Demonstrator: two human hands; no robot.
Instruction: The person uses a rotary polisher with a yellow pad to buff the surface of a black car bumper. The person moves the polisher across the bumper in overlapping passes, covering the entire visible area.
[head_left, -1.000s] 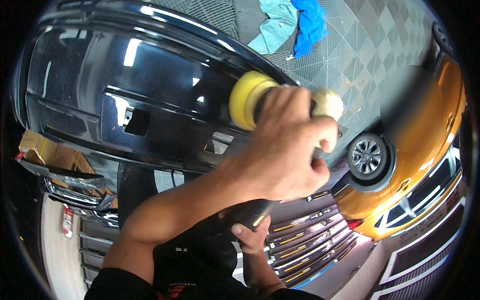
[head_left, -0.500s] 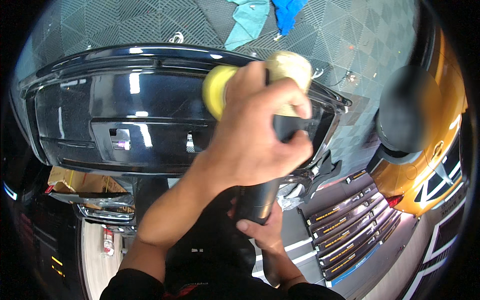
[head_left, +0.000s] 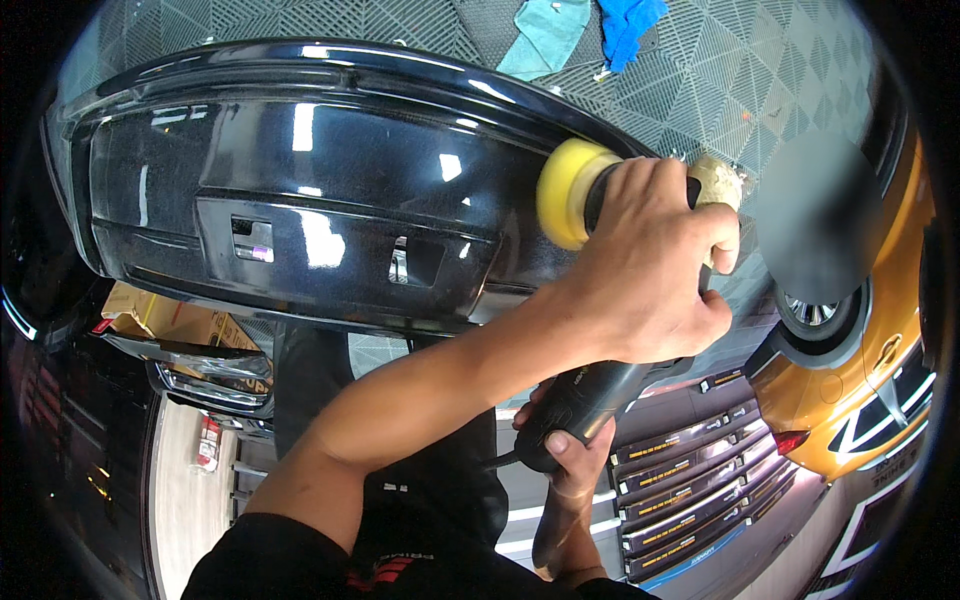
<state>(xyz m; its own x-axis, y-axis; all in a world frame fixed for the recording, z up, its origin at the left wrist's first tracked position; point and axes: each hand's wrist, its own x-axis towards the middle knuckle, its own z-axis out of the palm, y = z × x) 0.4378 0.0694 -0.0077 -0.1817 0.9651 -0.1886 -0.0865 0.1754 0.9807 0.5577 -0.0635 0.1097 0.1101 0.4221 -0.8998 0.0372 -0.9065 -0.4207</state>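
Both of my hands are on a black power polisher (head_left: 590,400) with a round yellow foam pad (head_left: 570,195). My left hand (head_left: 650,270), its arm reaching across to the right, is wrapped over the polisher's head just behind the pad. Lower down, my right hand (head_left: 583,462) grips the rear end of the body, near its cord. A glossy black car body panel (head_left: 380,190) with two cut-outs lies in front of me, dusty in places. The pad is tilted at the panel's right end; whether it touches the surface cannot be told. A pale fuzzy piece (head_left: 718,185) shows beyond my left hand.
A teal cloth (head_left: 545,35) and a blue cloth (head_left: 630,30) lie on the grey grid floor at the far side. An orange car (head_left: 850,350) stands at the right. Long dark boxes (head_left: 690,470) are stacked at lower right, and a cardboard box (head_left: 180,320) sits at left.
Both hands have carried the polisher to the right, toward the panel's right end. The pad shows more from the side, and the whole view has shifted a little.
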